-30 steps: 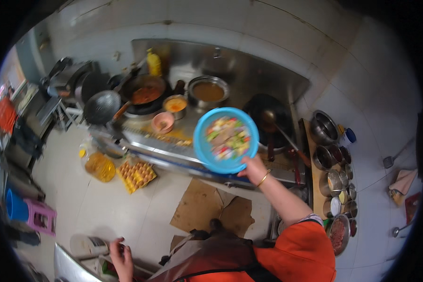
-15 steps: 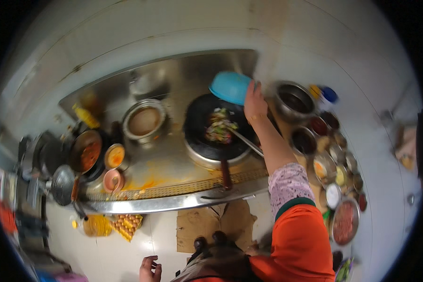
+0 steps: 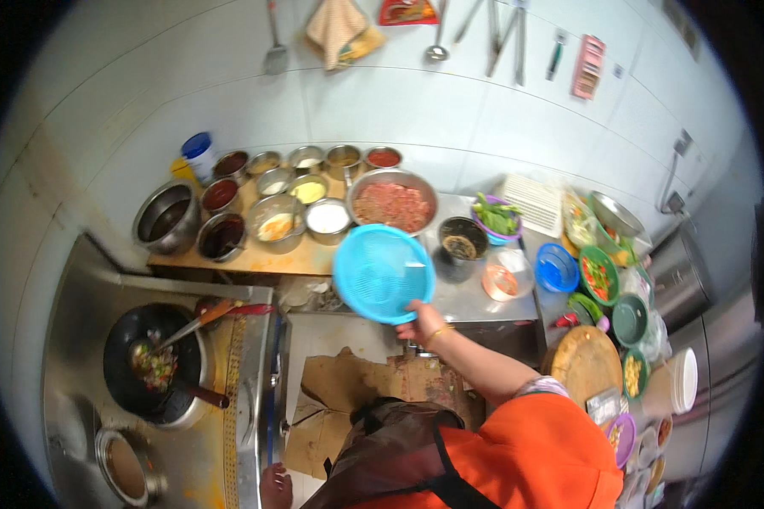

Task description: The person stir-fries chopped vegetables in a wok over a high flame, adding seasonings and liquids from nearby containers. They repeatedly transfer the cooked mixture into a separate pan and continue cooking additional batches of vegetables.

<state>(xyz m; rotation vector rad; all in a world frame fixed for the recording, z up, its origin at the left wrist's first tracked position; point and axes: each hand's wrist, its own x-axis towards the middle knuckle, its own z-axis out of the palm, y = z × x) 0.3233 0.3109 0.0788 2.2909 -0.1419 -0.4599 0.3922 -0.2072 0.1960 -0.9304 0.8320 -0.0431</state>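
My right hand point(image 3: 418, 324) grips the lower right rim of a light blue plastic colander point(image 3: 380, 276), which shows its slotted bottom and holds no food that I can see. Low at the picture's bottom edge, my left hand point(image 3: 276, 488) hangs loosely, fingers somewhat apart and nothing in them. To the left, a black wok point(image 3: 132, 339) sits on the stove with chopped vegetables point(image 3: 157, 370) in it. A ladle point(image 3: 176, 333) with a wooden handle rests in the wok, its handle over the rim.
Beyond the colander stand a bowl of minced meat point(image 3: 390, 204) and several seasoning bowls point(image 3: 278, 225). A pot of brownish liquid point(image 3: 126, 469) is on the stove point(image 3: 68, 416). Vegetable baskets point(image 3: 600, 276) and a round chopping board point(image 3: 584, 365) fill the right counter. Cardboard point(image 3: 335, 386) covers the floor.
The view has turned right. My right hand has carried the blue colander from beside the wok to the space in front of the seasoning counter. The ladle stays in the wok.
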